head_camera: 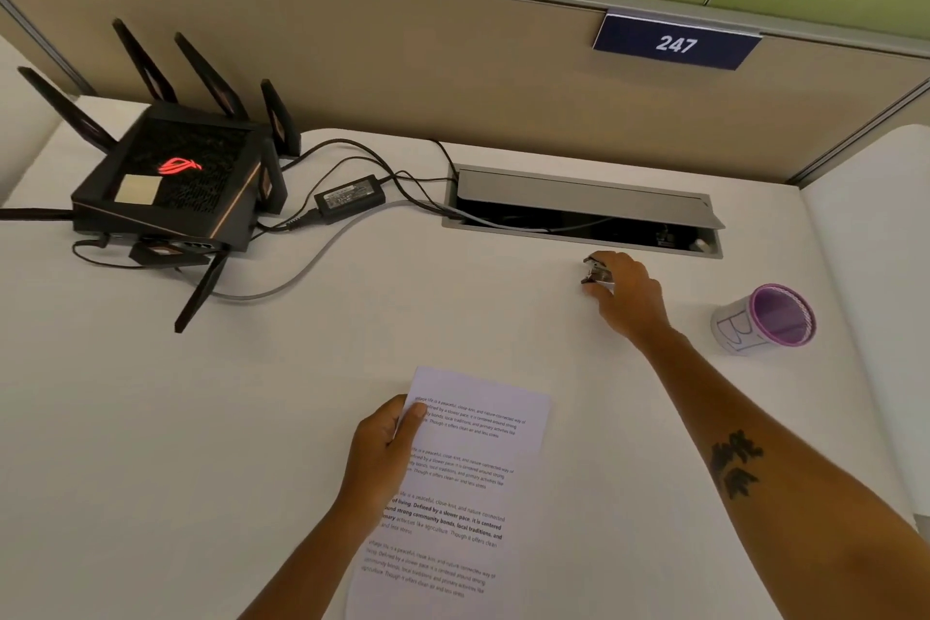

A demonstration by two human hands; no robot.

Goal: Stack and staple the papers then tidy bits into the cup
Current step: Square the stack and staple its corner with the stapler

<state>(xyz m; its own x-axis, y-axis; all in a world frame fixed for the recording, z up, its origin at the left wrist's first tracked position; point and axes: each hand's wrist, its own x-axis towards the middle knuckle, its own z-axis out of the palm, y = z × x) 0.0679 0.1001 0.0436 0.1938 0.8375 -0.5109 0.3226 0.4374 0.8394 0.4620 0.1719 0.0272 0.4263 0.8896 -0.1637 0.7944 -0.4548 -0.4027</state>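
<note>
the left hand pinches the printed white paper sheets at their left edge near the top, thumb on the face and fingers curled underneath, so the sheets sit low in the middle of the white tabletop. how many sheets there are cannot be told. paper this thin is light and floppy and slides easily over a smooth surface, so i judge the edge pinch is right for steadying it while a corner is stapled. the right hand reaches far forward and closes around a small dark metal stapler, just in front of the grey cable tray. the stapler looks rigid and compact, best taken across its body. a purple mesh cup with a white paper label stands near the right edge, apart from both hands. no loose bits are visible.
</note>
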